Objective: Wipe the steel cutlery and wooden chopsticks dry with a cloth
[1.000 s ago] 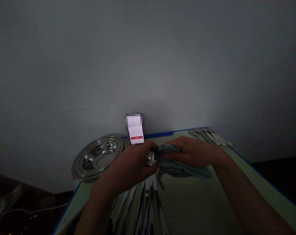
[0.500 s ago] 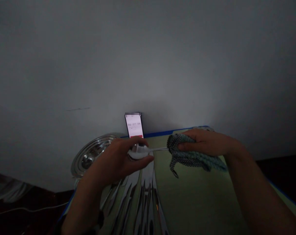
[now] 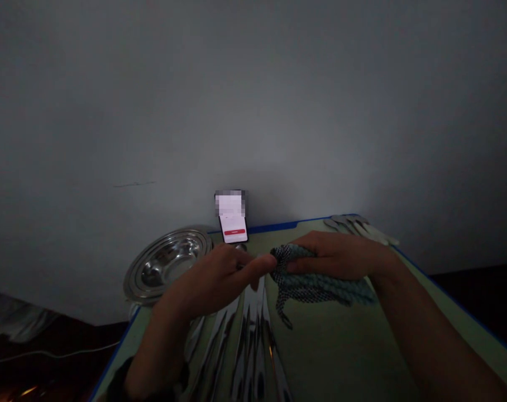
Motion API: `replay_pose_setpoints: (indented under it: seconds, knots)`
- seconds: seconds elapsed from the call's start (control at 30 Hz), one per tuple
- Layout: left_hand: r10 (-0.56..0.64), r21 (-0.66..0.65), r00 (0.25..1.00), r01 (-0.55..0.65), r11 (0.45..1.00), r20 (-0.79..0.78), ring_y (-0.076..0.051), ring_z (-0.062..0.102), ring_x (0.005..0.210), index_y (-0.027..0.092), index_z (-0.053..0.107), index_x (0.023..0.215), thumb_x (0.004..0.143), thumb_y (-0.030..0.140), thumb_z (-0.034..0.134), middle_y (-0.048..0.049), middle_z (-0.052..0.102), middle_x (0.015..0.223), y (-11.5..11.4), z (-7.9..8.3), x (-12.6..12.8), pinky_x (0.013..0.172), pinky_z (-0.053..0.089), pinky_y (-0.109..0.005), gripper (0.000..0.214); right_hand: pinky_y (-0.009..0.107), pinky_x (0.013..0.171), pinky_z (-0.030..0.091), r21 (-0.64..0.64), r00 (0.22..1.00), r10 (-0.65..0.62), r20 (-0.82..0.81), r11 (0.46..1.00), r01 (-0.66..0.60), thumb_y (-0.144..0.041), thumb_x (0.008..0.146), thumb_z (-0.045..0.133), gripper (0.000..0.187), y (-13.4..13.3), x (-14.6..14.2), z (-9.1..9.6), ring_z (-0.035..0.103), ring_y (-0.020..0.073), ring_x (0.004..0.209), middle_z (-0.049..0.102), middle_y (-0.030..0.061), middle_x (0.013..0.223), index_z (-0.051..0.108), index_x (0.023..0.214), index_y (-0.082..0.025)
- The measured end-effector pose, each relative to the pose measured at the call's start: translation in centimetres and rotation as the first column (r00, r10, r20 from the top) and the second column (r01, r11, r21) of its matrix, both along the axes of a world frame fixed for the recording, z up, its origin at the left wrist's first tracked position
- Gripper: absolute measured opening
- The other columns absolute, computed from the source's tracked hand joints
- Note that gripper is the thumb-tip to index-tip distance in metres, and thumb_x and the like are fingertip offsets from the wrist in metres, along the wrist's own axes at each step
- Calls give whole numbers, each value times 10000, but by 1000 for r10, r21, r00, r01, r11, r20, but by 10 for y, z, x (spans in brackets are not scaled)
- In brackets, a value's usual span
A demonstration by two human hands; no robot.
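Note:
My left hand is closed around a metal spoon, which is mostly hidden behind the fingers. A folded, knitted-looking grey-green cloth is gripped by my right hand, with its dark checked edge and a hanging loop toward the left. The cloth's left end meets my left thumb and fingertips; the spoon's handle is not visible there. Below my hands, several shiny table knives lie side by side on the pale green tabletop.
Nested steel bowls stand at the back left. A lit phone leans against the grey wall. More cutlery lies at the back right corner. Blue tape edges the table. A white cable runs at lower left.
My hands have come together, the cloth moving left and slightly down to my left fingers. The spoon's bowl, plainly visible before, is now largely covered. The cutlery at back right shows more.

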State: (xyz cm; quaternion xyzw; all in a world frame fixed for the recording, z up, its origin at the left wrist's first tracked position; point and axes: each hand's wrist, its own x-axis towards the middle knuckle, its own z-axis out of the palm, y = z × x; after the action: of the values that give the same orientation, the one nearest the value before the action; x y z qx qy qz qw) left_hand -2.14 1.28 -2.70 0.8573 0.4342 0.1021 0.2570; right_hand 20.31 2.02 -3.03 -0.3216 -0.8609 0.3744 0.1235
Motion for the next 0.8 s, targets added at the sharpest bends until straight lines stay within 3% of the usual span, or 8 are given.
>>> replay_pose_setpoints:
  seconds: [0.2,0.4,0.57,0.7,0.8]
  knots:
    - [7,-110,999,-13,994,-52,-76,414,411,162,579,504,889,570,282,47,374,434,-2,9,-8,442,311,-198,634,228,658,437,-62,999,16,41,998,-13,-404,877,457,290,-1,3,0,577,135,739,641,13,831,609,891,-158]
    - [121,-144,987,-136,980,-105,-97,442,446,175,516,532,867,585,299,35,441,471,1,6,-22,469,337,-215,573,231,686,470,-123,997,-74,24,989,77,-415,869,467,296,1,18,-1,611,142,769,668,24,875,621,895,-164]
    - [49,-31,998,-50,998,-37,-87,388,428,183,458,517,855,551,351,41,419,470,-1,12,-21,417,282,-211,511,218,627,473,-199,996,-87,-36,977,78,-385,846,517,263,2,23,-2,594,124,703,657,29,820,626,865,-146]
    - [74,103,996,-69,992,-44,-111,519,512,199,604,783,784,529,524,22,599,622,-8,16,-17,462,348,-208,340,199,588,459,-305,984,-66,-163,952,13,-373,831,553,248,-1,17,-2,570,98,661,647,17,804,631,878,-143]
    - [46,164,997,-34,986,-66,-130,577,578,219,607,903,748,559,572,15,652,725,-12,15,-9,512,385,-221,375,197,618,458,-358,977,-63,-205,934,-14,-352,822,572,222,-3,10,-3,568,87,662,646,-2,804,631,896,-151]
